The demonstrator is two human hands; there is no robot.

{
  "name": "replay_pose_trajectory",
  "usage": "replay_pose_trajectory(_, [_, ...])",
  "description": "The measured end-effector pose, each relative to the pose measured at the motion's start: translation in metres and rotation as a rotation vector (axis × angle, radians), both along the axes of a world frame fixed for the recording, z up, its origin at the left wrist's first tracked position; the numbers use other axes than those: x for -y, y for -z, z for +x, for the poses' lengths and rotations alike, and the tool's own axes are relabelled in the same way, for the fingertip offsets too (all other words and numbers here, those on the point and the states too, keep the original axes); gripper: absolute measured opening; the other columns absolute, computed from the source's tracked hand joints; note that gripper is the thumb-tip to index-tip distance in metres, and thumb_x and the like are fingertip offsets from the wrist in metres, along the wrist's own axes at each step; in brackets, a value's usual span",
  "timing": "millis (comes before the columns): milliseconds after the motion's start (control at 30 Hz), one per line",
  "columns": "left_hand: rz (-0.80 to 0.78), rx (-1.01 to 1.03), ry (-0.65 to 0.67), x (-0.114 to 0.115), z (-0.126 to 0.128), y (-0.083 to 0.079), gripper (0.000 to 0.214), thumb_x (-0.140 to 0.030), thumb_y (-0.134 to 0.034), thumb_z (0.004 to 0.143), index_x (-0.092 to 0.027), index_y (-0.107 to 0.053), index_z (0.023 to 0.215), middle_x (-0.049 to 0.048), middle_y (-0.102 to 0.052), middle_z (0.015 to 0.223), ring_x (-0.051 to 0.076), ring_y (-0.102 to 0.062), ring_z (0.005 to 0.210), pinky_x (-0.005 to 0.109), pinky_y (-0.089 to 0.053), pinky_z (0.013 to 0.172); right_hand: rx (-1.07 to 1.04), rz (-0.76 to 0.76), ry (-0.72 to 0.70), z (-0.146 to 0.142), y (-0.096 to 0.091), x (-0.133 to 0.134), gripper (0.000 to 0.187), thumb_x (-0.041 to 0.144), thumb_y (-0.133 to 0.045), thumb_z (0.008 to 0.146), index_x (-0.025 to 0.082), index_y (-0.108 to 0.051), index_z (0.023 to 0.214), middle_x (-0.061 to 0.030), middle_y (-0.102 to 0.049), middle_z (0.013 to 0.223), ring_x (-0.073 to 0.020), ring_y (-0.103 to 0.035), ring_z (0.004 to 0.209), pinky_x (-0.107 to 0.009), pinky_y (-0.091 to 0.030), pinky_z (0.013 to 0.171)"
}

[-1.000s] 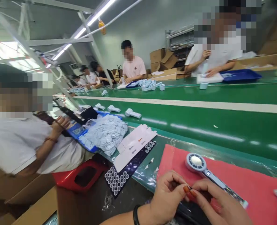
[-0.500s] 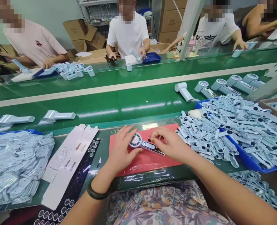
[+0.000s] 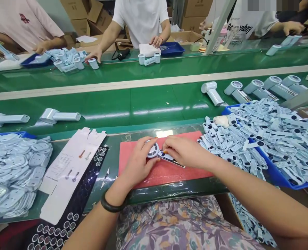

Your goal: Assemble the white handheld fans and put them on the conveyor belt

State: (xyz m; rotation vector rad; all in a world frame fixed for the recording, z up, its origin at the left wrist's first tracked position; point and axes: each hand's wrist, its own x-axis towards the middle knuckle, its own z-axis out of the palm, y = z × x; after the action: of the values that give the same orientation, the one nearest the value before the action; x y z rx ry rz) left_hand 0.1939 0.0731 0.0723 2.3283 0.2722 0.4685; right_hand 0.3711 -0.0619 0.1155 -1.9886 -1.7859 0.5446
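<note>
A light blue handheld fan [image 3: 153, 151] with a round head lies on a red mat [image 3: 146, 178], its open handle pointing right and toward me. My left hand [image 3: 139, 161] grips the round head between thumb and fingers. Over the handle, close to the neck, my right hand [image 3: 178, 151] is closed with its fingertips pressed together. Whatever those fingertips hold is hidden. Part of the handle's inside shows below the right hand.
Loose handle covers [image 3: 228, 142] are heaped right of the mat, beside a full blue bin [image 3: 297, 185]. Bagged flat parts [image 3: 15, 173] fill the left. A cardboard sheet [image 3: 65, 166] lies between. Fans [image 3: 61, 115] rest on the green belt [image 3: 148, 100]; co-workers sit beyond.
My right hand has moved left along the handle toward the fan's neck; the dark piece at its fingertips no longer shows. Across the belt, a co-worker's arm now reaches toward the pile of fans.
</note>
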Motion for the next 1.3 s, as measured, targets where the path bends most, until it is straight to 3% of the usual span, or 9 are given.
replay_pose_trajectory(600, [0.016, 0.033, 0.002, 0.000, -0.001, 0.004, 0.059, -0.023, -0.064, 0.094, -0.027, -0.039, 0.147, 0.0120, -0.044, 0.143, 0.028, -0.042, 0.136, 0.048, -0.039, 0.115, 0.057, -0.081, -0.105, 0.006, -0.009, -0.011, 0.013, 0.014, -0.050, 0.099, 0.018, -0.061, 0.093, -0.0029, -0.063, 0.098, -0.0179, -0.060, 0.086, -0.031, -0.043, 0.075])
replay_pose_trajectory(900, [0.023, 0.033, 0.011, 0.001, 0.000, 0.004, 0.059, -0.021, -0.064, 0.093, -0.026, -0.039, 0.147, 0.0120, -0.044, 0.143, 0.027, -0.042, 0.135, 0.046, -0.039, 0.115, 0.275, -0.101, -0.141, 0.001, -0.013, -0.014, 0.013, 0.020, -0.050, 0.101, 0.017, -0.060, 0.093, -0.0047, -0.062, 0.093, -0.0200, -0.059, 0.078, -0.032, -0.037, 0.063])
replay_pose_trajectory(1300, [0.001, 0.034, 0.008, 0.002, 0.000, 0.003, 0.061, -0.017, -0.065, 0.092, -0.026, -0.039, 0.147, 0.0109, -0.043, 0.144, 0.025, -0.040, 0.137, 0.044, -0.037, 0.117, 0.608, -0.135, -0.135, -0.016, -0.027, -0.016, 0.012, 0.014, -0.052, 0.095, 0.012, -0.064, 0.095, -0.0112, -0.065, 0.085, -0.0246, -0.061, 0.070, -0.037, -0.040, 0.066])
